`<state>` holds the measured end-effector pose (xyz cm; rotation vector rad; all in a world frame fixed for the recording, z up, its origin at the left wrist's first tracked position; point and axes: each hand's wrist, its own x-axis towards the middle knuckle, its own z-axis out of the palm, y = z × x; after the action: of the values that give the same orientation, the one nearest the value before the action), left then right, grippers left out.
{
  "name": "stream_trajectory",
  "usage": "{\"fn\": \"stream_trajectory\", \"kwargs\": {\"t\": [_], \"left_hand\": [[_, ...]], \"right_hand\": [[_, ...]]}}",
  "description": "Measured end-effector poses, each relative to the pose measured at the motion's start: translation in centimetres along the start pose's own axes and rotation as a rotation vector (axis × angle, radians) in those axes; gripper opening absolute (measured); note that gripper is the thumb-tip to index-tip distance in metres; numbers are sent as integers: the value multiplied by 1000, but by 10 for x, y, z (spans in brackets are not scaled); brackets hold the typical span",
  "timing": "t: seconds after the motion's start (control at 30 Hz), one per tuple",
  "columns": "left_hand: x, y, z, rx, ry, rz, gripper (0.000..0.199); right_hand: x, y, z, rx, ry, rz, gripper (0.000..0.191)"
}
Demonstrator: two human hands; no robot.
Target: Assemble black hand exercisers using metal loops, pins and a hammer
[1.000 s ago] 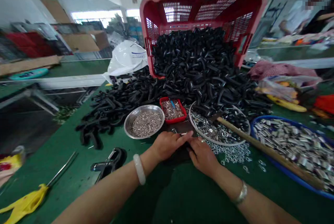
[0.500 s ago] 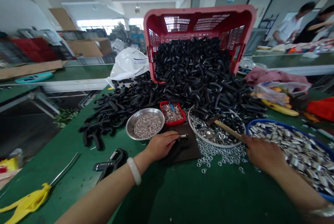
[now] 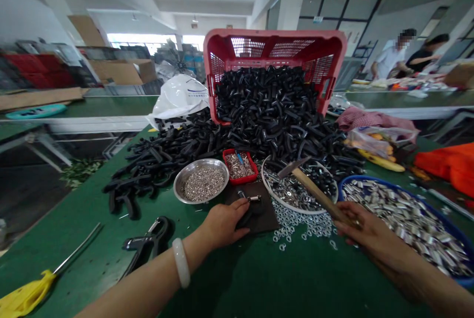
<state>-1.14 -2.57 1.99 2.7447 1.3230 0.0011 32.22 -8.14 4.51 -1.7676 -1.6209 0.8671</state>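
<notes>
Well, from the head-worn view, the person's left hand [image 3: 222, 224] lay at the near edge of a dark mat [image 3: 264, 194], with its fingers pressed together and curled over a curved black part [image 3: 250, 217]. That part rested on the mat, and a tiny spring and pin [image 3: 254, 198] showed just beyond the fingertips, too small to tell exactly how they sat. Well to the right, the right hand [image 3: 361, 229] had its fingers wrapped closed around the wooden handle of a hammer [image 3: 314, 189], whose head was raised over a round white tray [image 3: 292, 209] of metal rings. To me, the step in hand looked like steadying the part for fitting the small metal pieces, with the hammer brought in for it. The next move seemed to call for keeping the part firmly pinned and bringing the hammer head squarely over the pin. Around the mat stood a steel bowl [image 3: 175, 184] of tiny metal pieces and a small red tray [image 3: 248, 178] of pins. A blue basin [image 3: 355, 179] of silver sleeves sat to the right. Behind them, a tipped red plastic crate [image 3: 274, 34] opened onto a great pile of black curved parts [image 3: 266, 110], and loose washers [image 3: 301, 226] lay scattered on the green bench.
</notes>
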Motion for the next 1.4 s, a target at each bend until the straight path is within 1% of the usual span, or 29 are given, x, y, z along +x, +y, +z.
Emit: {"fn": "stream_trajectory", "kwargs": {"t": [0.07,0.1,0.2,0.27,0.33,0.37,0.43,0.47,0.5,0.53,0.57,0.63,0.67,0.7,0.8,0.83,0.87,0.9,0.97,1.03,1.1,1.13,1.2,1.27,1.3,1.33,1.4], "left_hand": [[0,3,1,15,-15,-25,61],[0,4,2,21,-17,-33,61],[1,5,3,29,-14,-45,59],[1,5,3,23,-8,-41,59],[1,4,3,9,-7,-37,59],[1,3,3,2,-10,-37,59],[0,2,3,-9,-11,-34,60],[1,2,3,-11,-9,-33,60],[1,1,3,-10,-6,-35,60],[1,1,3,-10,-5,-35,59],[1,0,3,-9,-4,-35,59],[1,0,2,-11,-6,-29,58],[1,-1,2,-15,-10,-24,58],[1,-2,2,-23,-10,-17,58],[1,-5,2,-56,9,6,58],[1,-6,2,-65,20,15,57],[2,-7,3,-70,28,25,57],[2,-8,3,-69,33,32,57],[4,-11,4,-56,37,43,57],[5,-15,4,-47,31,63,57],[5,-19,4,-59,23,94,57],[5,-21,5,-77,25,99,58],[3,-24,7,-128,59,40,68],[2,-27,11,-176,99,-68,80],[1,-27,12,-196,110,-113,83],[1,-28,14,-213,114,-139,83],[1,-29,16,-244,107,-151,78]], "right_hand": [[-13,-5,14,-109,-54,-126,51],[-16,-6,21,-207,-50,-198,51],[-17,-3,36,-523,75,-416,49],[-14,-4,39,-643,98,-489,48],[-12,-10,37,-697,108,-535,48],[-12,-14,35,-698,133,-555,49],[-14,-21,32,-651,222,-588,51],[-15,-22,32,-621,271,-600,53],[-16,-22,33,-606,291,-604,54],[-16,-21,34,-609,274,-599,54],[-16,-18,35,-628,219,-583,53],[-16,-13,35,-674,64,-511,50],[-16,-12,34,-680,13,-473,48],[-16,-12,33,-668,8,-450,47],[-19,-15,31,-590,141,-456,52],[-20,-15,32,-584,159,-456,54],[-20,-14,33,-596,147,-446,54],[-19,-13,34,-618,107,-432,54],[-16,-13,36,-642,-5,-414,51],[-12,-20,34,-601,-67,-417,48],[-13,-32,32,-521,-59,-426,47],[-15,-38,32,-485,-27,-429,47],[-20,-47,35,-439,76,-453,48],[-25,-46,43,-442,164,-503,50],[-25,-43,48,-472,167,-521,50],[-25,-39,53,-518,144,-525,50],[-23,-32,58,-613,41,-516,48]]}}
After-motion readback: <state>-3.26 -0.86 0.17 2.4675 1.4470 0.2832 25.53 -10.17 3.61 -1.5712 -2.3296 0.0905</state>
